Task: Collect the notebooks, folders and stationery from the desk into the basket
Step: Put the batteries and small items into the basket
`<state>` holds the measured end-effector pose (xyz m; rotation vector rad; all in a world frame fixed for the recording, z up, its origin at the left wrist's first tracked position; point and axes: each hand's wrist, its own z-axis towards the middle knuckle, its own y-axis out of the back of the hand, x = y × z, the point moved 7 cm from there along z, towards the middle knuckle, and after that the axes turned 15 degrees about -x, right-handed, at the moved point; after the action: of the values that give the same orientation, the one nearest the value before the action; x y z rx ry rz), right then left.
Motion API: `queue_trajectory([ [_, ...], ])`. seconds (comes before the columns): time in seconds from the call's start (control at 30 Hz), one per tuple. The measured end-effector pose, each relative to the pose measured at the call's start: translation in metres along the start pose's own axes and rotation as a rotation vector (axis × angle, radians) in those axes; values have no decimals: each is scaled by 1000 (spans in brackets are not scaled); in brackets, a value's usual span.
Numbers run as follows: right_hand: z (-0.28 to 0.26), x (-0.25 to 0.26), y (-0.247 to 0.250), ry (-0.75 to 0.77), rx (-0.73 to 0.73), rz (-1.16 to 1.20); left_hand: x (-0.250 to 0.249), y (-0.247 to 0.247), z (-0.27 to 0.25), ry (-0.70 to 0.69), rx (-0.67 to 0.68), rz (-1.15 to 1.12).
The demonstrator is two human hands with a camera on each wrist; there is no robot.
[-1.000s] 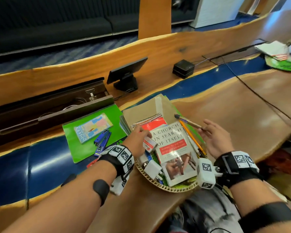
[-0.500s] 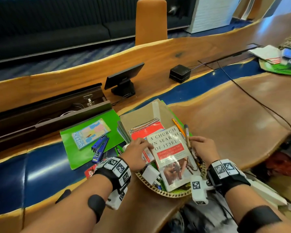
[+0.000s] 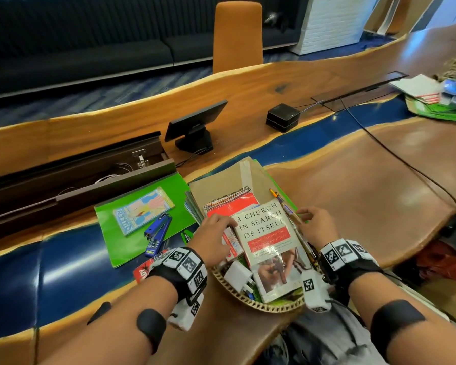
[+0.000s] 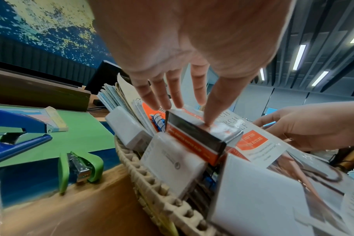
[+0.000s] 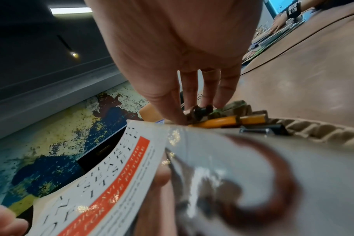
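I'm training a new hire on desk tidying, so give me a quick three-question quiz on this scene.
1. True or false: the blue stapler lies inside the woven wicker basket.
2. Which lies on the green folder: A) small blue-and-yellow booklet, B) black cube box?
3. What does the left hand touch?

Key: 1 false; 2 A; 3 a small orange-and-white box, fingers straight on top.

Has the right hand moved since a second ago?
Yes. The right hand has come down toward the basket, now resting beside the book on the pens.
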<state>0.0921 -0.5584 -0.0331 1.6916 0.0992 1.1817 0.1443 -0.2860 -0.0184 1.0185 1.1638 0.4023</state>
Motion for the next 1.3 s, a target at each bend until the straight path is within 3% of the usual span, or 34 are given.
queue_trajectory([
  [0.2, 4, -1, -2, -36, -8, 9, 12, -10, -10, 33, 82, 51],
  [0.37, 10, -2, -4, -34, -35, 17, 6, -6, -8, 54, 18, 0],
  [0.57, 11, 0, -1, -27, -38, 19, 4, -8, -8, 59, 58, 15],
  [1.17, 17, 3, 4, -35, -48, -71, 6, -3, -10, 76, -31, -9],
  [1.3, 17, 27, 13, 130, -183, -149, 5, 3, -11, 94, -83, -55],
])
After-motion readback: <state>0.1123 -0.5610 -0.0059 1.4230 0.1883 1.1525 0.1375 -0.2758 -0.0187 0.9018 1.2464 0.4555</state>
